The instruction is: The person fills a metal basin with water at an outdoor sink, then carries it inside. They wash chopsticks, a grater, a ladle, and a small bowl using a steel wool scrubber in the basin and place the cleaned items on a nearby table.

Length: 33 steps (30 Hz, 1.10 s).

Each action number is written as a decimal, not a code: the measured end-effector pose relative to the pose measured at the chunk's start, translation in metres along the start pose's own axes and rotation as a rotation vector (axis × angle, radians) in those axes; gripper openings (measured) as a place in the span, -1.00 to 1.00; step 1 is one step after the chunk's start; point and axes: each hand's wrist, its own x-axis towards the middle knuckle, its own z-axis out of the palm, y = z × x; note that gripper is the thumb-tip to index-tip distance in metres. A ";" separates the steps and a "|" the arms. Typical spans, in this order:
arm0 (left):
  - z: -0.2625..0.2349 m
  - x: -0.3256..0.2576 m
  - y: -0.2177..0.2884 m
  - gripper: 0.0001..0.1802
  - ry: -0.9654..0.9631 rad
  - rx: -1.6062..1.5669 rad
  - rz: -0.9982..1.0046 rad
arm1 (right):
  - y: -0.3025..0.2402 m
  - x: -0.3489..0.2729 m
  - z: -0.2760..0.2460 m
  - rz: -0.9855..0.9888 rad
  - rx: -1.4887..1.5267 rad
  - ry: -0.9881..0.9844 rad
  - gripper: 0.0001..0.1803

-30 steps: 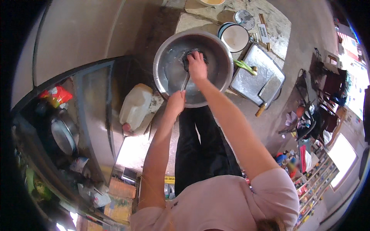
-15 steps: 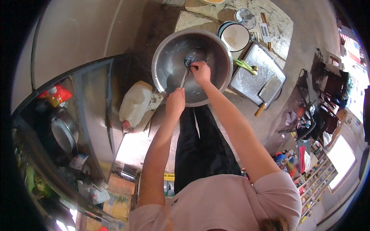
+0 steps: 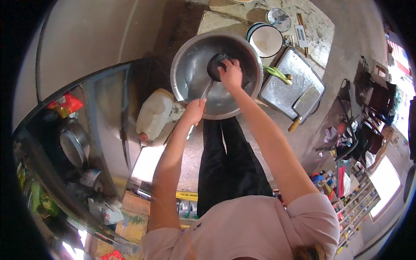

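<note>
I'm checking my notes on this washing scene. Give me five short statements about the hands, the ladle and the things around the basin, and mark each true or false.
1. The left hand holds the ladle by its handle. True.
2. The right hand rests on the flat metal tray. False: it is at the ladle's dark bowl, inside the big metal basin.
3. A white plastic jug stands beside the basin. True.
4. The cleaver lies in the basin. False: it lies on the tray.
5. The white enamel pot is between the person's feet. False: it sits beyond the basin.
</note>
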 end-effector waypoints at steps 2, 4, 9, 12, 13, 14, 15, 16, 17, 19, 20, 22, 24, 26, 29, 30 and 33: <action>0.003 0.005 0.001 -0.53 -0.050 -0.036 0.003 | -0.001 0.002 0.023 -0.035 0.126 0.102 -0.67; -0.003 0.011 0.005 -0.52 -0.089 -0.016 -0.003 | -0.007 -0.001 0.034 -0.150 0.263 0.067 -0.73; -0.013 0.020 -0.017 -0.51 0.120 0.264 0.199 | -0.006 -0.003 0.012 -0.255 0.023 -0.259 -0.72; -0.018 0.005 0.005 -0.52 0.036 0.141 0.040 | 0.002 0.011 -0.008 -0.235 -0.198 -0.211 -0.69; -0.019 0.002 0.008 -0.52 0.033 0.163 0.051 | -0.003 0.012 -0.009 -0.214 -0.201 -0.157 -0.68; -0.015 0.006 0.004 -0.53 0.034 0.142 0.088 | -0.008 0.013 -0.008 -0.195 -0.204 -0.105 -0.66; -0.013 0.011 0.002 -0.53 0.031 0.132 0.123 | -0.013 0.014 0.000 -0.189 -0.220 -0.055 -0.63; -0.013 0.014 0.000 -0.53 0.030 0.122 0.158 | -0.015 0.016 0.007 -0.132 -0.179 -0.014 -0.64; -0.011 0.019 -0.001 -0.53 -0.011 0.069 0.109 | -0.016 0.018 0.013 -0.075 -0.138 0.027 -0.65; -0.010 0.017 0.003 -0.52 -0.084 -0.035 -0.006 | -0.018 0.019 0.026 -0.037 -0.002 0.045 -0.73; -0.011 0.016 0.001 -0.52 -0.061 -0.013 -0.010 | -0.016 0.018 0.028 -0.097 0.013 -0.047 -0.75; -0.016 0.016 0.001 -0.52 -0.012 0.021 0.003 | -0.009 0.021 0.025 -0.237 0.032 -0.220 -0.79; -0.015 0.017 -0.004 -0.52 0.005 0.091 0.044 | -0.001 0.024 0.018 -0.285 -0.078 -0.173 -0.82; -0.013 0.018 -0.006 -0.52 -0.010 0.071 0.053 | 0.001 0.026 0.018 -0.328 -0.072 -0.166 -0.82; -0.014 0.010 0.004 -0.51 -0.072 -0.036 0.002 | 0.001 0.028 0.025 -0.406 0.047 -0.166 -0.81; -0.015 0.009 0.003 -0.50 -0.075 -0.045 -0.022 | -0.002 0.030 0.024 -0.372 -0.004 -0.102 -0.81; -0.009 0.013 -0.003 -0.49 0.006 0.065 0.090 | 0.003 0.040 0.018 -0.292 -0.138 0.112 -0.83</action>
